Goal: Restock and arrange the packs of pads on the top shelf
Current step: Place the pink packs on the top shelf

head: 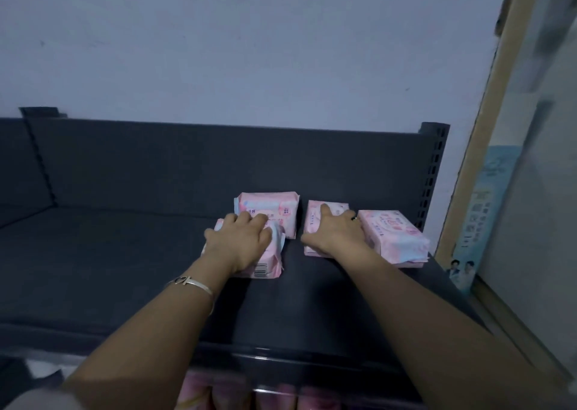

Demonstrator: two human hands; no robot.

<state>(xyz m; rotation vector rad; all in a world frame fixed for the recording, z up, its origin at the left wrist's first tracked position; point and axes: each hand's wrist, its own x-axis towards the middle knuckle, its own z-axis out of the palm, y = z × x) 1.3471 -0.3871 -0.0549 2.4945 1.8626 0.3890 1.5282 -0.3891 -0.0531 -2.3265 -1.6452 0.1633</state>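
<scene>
Four pink packs of pads sit bunched toward the R end of the top shelf (125, 253), approx mid-depth. L hand (240, 241) is clamped w/ curled fingers over the front-left pack (261, 269), whose far end butts against or rides onto the back-left pack (268, 205). R hand (337, 234) lies spread and uncurled on the middle pack (313, 222), thumb out by its L side, index straight along the top. The end pack (396, 238) touches that hand and sits skewed right by the shelf's R edge, beside the perforated upright (434, 172). Risks, prob.: a sideways nudge from the R hand could slide the end pack off the R edge, since slick film on a smooth shelf gives little hold. A hard L squeeze could dent the soft pack or crease its loose end flap. Pushing back could tip the back-left pack crooked. Packs are pillowy rectangular blocks in thin glossy film, pink w/ pale blue crimped end seals, and one shows a barcode. The shelf looks like dark matte metal, flat, w/ a plain back panel.
</scene>
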